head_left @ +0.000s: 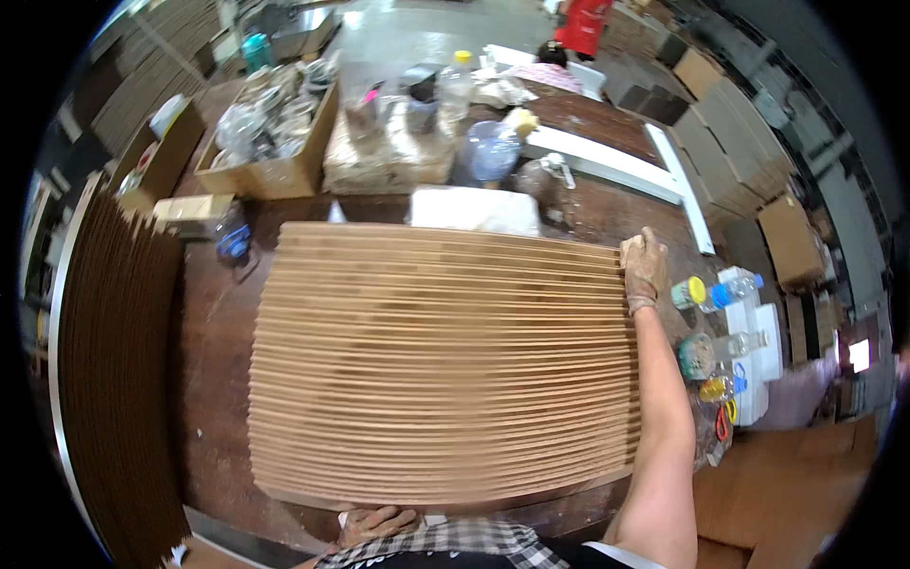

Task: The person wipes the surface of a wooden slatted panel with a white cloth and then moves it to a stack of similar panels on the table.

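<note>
A wide set of brown boards (445,365) lies in front of me, their long edges showing as many narrow parallel rows. At its far right corner is my right hand (645,268), in a stained glove, with the arm stretched out along the right ends of the boards. Its fingers are bent and closed at the corner; what lies inside them, if anything, is hidden. My left hand (381,524), also gloved, rests close to my body by the near edge of the boards. The fingers of that hand are slightly apart, and nothing shows in them.
Dark stacked sheets (118,379) stand on the left. Across the back are a carton of wrapped parts (275,142), a plastic-wrapped block (389,161) and a white slab (474,209). White strips (607,163), bottles (735,289) and red-handled scissors (722,424) lie right. A person (550,71) is beyond.
</note>
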`<state>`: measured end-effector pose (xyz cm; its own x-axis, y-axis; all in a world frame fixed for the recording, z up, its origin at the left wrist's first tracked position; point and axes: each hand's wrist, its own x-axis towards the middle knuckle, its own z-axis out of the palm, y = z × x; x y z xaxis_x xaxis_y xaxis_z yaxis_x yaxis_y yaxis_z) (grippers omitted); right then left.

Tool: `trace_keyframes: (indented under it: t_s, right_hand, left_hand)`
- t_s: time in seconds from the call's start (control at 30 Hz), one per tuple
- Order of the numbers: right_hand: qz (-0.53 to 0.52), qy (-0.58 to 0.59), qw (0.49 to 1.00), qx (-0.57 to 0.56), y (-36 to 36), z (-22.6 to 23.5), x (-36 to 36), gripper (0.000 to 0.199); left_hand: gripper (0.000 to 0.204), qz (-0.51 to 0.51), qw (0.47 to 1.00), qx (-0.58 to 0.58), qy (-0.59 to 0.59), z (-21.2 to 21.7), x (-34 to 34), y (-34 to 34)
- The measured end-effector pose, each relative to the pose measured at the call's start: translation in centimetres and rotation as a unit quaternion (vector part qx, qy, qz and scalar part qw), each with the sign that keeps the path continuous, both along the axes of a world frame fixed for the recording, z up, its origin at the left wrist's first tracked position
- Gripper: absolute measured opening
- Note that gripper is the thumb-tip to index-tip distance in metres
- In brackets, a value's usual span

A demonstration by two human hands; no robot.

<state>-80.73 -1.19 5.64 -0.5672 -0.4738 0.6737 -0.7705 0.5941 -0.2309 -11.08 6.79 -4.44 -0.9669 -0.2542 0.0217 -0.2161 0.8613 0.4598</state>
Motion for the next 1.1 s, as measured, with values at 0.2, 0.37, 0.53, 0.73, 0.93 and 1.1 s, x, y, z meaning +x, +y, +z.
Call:
trace_keyframes:
  t_s: [0.2,0.37,0.53,0.73,0.93,1.1]
  right_hand:
    - [0.248,0.135,0.954,0.097,-13.2,-1.6,15.7,0.012]
    - [0.356,0.015,0.933,0.05,-26.8,-2.5,31.7,0.007]
    - [0.482,-0.13,0.866,-0.024,-36.4,-1.0,44.0,0.015]
    - [0.574,-0.153,0.797,-0.11,-31.9,3.4,44.6,0.033]
    - [0.497,-0.017,0.867,0.035,-18.6,0.3,25.5,0.031]
    - [0.155,-0.045,0.968,0.19,-6.3,1.5,9.7,0.034]
  left_hand:
    - [0.03,0.079,0.915,0.394,0.042,2.2,-0.5,-0.5]
    - [0.032,0.112,0.836,0.534,0.057,2.8,-0.7,-0.8]
    - [0.04,0.14,0.809,0.569,0.038,3.4,-0.6,-1.2]
    - [0.04,0.14,0.853,0.501,0.048,3.7,-0.8,-1.1]
    - [0.04,0.114,0.873,0.471,0.055,3.7,-2.1,-1.7]
    - [0.04,0.14,0.879,0.451,0.063,4.1,-2.0,-0.6]
